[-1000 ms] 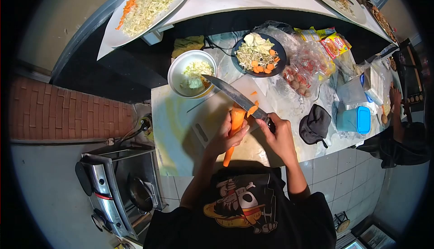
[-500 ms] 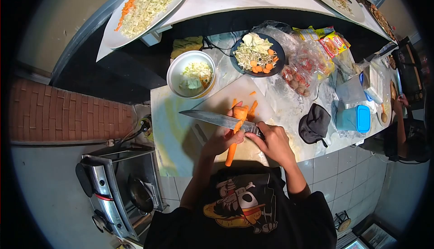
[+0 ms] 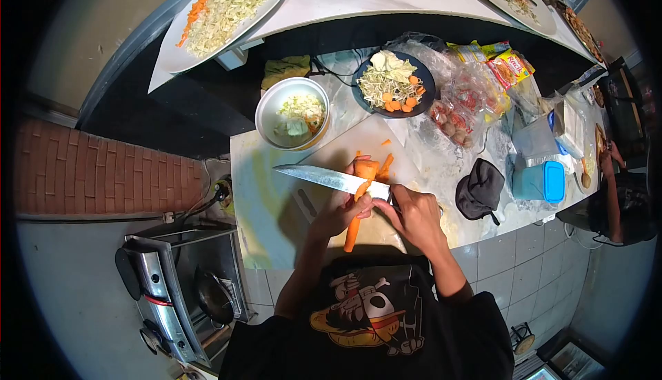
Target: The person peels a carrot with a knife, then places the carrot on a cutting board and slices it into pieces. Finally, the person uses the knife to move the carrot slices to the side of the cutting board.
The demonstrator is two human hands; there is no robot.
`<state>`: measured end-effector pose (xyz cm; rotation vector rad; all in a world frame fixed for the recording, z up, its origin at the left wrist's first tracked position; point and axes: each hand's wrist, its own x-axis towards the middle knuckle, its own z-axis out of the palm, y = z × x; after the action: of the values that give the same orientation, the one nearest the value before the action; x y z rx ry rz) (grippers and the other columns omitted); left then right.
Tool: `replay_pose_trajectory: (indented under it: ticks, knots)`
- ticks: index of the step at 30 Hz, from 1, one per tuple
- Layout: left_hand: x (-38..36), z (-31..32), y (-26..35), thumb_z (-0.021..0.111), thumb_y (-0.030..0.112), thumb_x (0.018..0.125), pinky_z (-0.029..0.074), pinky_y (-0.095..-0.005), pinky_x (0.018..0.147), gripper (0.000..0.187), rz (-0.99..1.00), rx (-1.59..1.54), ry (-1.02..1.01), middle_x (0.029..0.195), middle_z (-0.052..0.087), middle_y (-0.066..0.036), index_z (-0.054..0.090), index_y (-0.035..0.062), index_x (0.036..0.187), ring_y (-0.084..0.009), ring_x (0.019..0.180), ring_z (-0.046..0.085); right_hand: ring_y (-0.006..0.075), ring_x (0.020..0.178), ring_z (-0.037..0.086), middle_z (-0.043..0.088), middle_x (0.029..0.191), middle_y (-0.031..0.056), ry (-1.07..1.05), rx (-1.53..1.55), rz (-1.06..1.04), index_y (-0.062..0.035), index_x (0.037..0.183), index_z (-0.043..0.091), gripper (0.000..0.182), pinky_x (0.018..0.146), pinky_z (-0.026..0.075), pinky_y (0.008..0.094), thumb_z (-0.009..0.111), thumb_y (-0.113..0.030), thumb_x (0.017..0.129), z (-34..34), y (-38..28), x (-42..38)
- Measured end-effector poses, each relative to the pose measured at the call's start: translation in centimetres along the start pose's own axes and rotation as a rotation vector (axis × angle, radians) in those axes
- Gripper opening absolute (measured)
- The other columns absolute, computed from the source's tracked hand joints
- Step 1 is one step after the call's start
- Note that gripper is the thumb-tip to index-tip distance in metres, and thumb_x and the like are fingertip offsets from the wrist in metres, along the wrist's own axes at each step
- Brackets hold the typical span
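The left hand (image 3: 339, 209) wraps its fingers around a carrot (image 3: 360, 201), holding it upright-tilted over the white cutting board (image 3: 345, 147). The right hand (image 3: 414, 213) grips the handle of a kitchen knife (image 3: 329, 178), fingers curled tight around it — the blade lies across the carrot's upper part, its tip pointing to the left. A few orange carrot peelings (image 3: 385, 165) lie on the board just beyond the carrot. Behind the board stands a metal bowl (image 3: 276, 107) with chopped cabbage, and beside it a dark plate (image 3: 427, 76) of sprouts and carrot slices. To the right lie a black cloth (image 3: 480, 188) and a blue-lidded container (image 3: 545, 181) — well apart from the hands.
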<state>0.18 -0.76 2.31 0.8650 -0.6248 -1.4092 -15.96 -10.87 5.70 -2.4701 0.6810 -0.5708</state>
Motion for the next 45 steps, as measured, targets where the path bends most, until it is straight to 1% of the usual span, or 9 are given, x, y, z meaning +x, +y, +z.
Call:
replay_pose_trajectory:
  ticks: [20,22,23,25,29,31,32,37,45]
  knots:
    - [-0.1,1.5,0.4,0.052,0.016,0.101,0.030,-0.0189,0.049,0.051,-0.020,0.109,0.089,0.073,0.038,0.004,0.026,0.0143,0.145,-0.0029,0.053,0.034,0.0352,0.049,0.058,0.058,0.058,0.0146,0.033,0.022,0.007,-0.0021,0.076,0.054,0.034,0.047,0.044,0.0410,0.073,-0.028,0.087,-0.2,0.0,0.1]
    - [-0.2,1.5,0.3,0.052,0.016,0.101,0.029,-0.0182,0.048,0.050,-0.035,0.134,0.113,0.073,0.038,0.005,0.027,0.0146,0.144,-0.0021,0.053,0.033,0.0310,0.052,0.062,0.063,0.064,0.0080,0.008,-0.032,-0.009,-0.0030,0.106,0.062,0.036,0.048,0.049,0.0380,0.069,-0.034,0.090,-0.5,0.1,0.1]
    - [-0.2,1.5,0.3,0.052,0.016,0.101,0.029,-0.0182,0.048,0.050,-0.036,0.134,0.113,0.073,0.038,0.005,0.027,0.0146,0.144,-0.0021,0.053,0.033,0.0310,0.052,0.062,0.063,0.064,0.0080,0.008,-0.031,-0.008,-0.0030,0.106,0.062,0.036,0.048,0.049,0.0380,0.069,-0.034,0.090,-0.5,0.0,0.1]
    - [-0.1,1.6,0.4,0.052,0.016,0.101,0.028,-0.0178,0.047,0.050,-0.049,0.151,0.132,0.073,0.037,0.006,0.027,0.0144,0.144,-0.0017,0.053,0.032,0.0354,0.050,0.058,0.059,0.059,0.0148,0.021,0.040,0.017,-0.0020,0.077,0.054,0.034,0.048,0.044,0.0412,0.073,-0.029,0.087,-0.6,-0.1,0.3]
    - [-0.1,1.4,0.3,0.054,0.017,0.101,0.028,-0.0177,0.048,0.050,-0.053,0.123,0.116,0.072,0.037,0.006,0.028,0.0143,0.144,-0.0016,0.053,0.032,0.0350,0.050,0.058,0.059,0.059,0.0146,0.041,0.045,0.013,-0.0019,0.077,0.054,0.035,0.048,0.044,0.0409,0.073,-0.029,0.087,-0.5,0.0,0.1]
    - [0.0,1.3,0.3,0.055,0.017,0.101,0.027,-0.0177,0.047,0.049,-0.042,0.152,0.116,0.072,0.037,0.007,0.030,0.0159,0.143,-0.0015,0.053,0.031,0.0317,0.051,0.062,0.063,0.064,0.0087,0.023,-0.013,-0.003,-0.0044,0.103,0.063,0.035,0.048,0.048,0.0390,0.070,-0.036,0.089,-0.4,0.3,0.0]
    - [0.0,1.3,0.3,0.055,0.017,0.101,0.027,-0.0177,0.047,0.049,-0.041,0.152,0.116,0.072,0.037,0.007,0.030,0.0159,0.143,-0.0015,0.053,0.031,0.0317,0.051,0.062,0.063,0.064,0.0087,0.023,-0.013,-0.003,-0.0044,0.103,0.063,0.035,0.048,0.048,0.0390,0.070,-0.036,0.089,-0.2,0.6,-0.2]
    - [-0.1,1.3,0.0,0.056,0.015,0.100,0.026,-0.0183,0.046,0.049,-0.089,0.122,0.168,0.071,0.036,0.007,0.032,0.0190,0.143,-0.0012,0.052,0.031,0.0340,0.050,0.060,0.058,0.056,0.0121,0.017,-0.036,-0.020,-0.0050,0.078,0.055,0.038,0.046,0.046,0.0402,0.070,-0.038,0.089,-0.4,0.8,0.1]
    - [0.0,1.2,-0.3,0.057,0.014,0.100,0.025,-0.0179,0.044,0.047,-0.112,0.144,0.200,0.070,0.036,0.008,0.036,0.0192,0.141,-0.0006,0.049,0.030,0.0353,0.049,0.058,0.058,0.057,0.0138,0.014,-0.017,-0.014,-0.0029,0.074,0.054,0.037,0.047,0.044,0.0415,0.072,-0.032,0.088,-0.4,1.0,0.2]
